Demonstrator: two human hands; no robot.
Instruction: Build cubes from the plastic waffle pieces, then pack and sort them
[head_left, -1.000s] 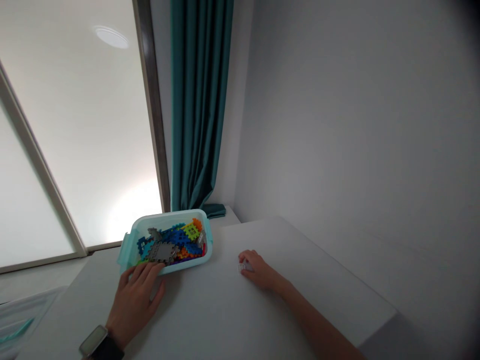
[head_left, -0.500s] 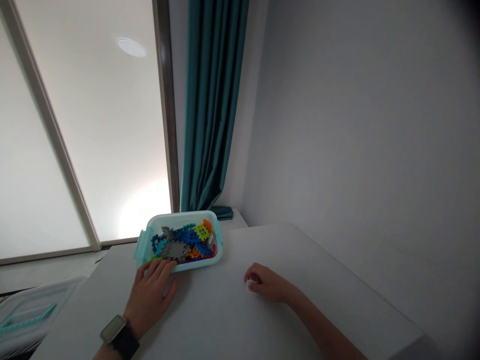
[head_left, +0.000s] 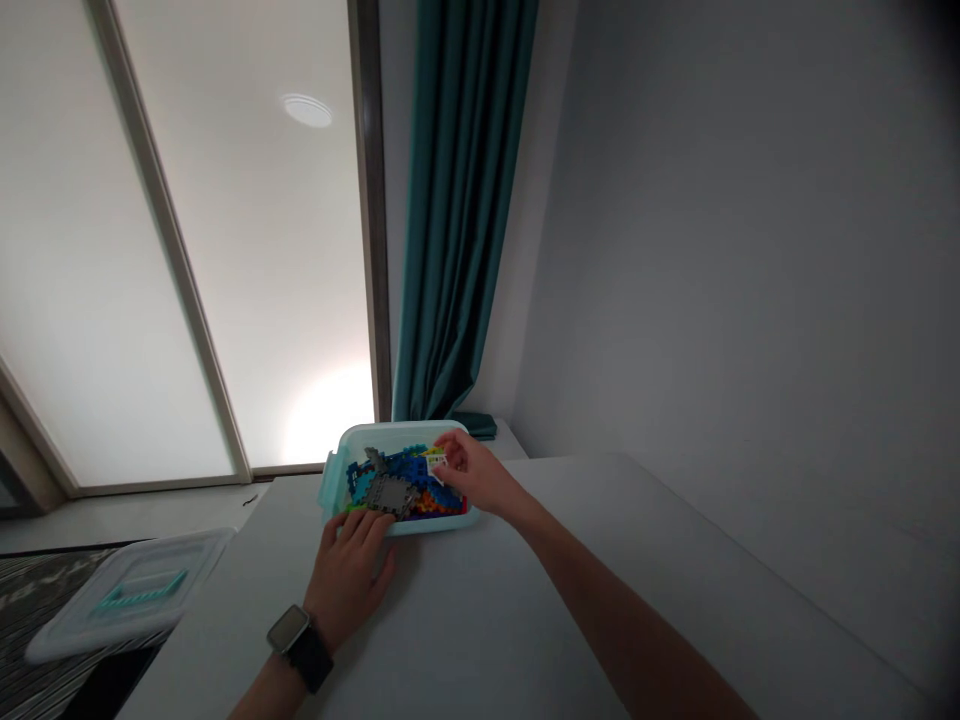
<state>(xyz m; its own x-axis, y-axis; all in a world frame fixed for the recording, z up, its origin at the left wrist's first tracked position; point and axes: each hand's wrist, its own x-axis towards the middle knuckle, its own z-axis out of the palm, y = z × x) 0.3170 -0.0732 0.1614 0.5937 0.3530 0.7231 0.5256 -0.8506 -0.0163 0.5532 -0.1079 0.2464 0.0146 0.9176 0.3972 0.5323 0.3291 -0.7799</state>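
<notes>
Pinching the white piece (head_left: 433,465), your right hand (head_left: 478,476) has left the tabletop (head_left: 480,620) | carry has reached the bin (head_left: 375,434) | left hand (head_left: 349,572) loosely spread at its edge

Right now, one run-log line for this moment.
bin: mixed-color pieces inside | left hand: touching bin, near side | right hand: pinching small white piece over bin

Pale-teal bin (head_left: 390,436) on white table (head_left: 465,630)
</notes>
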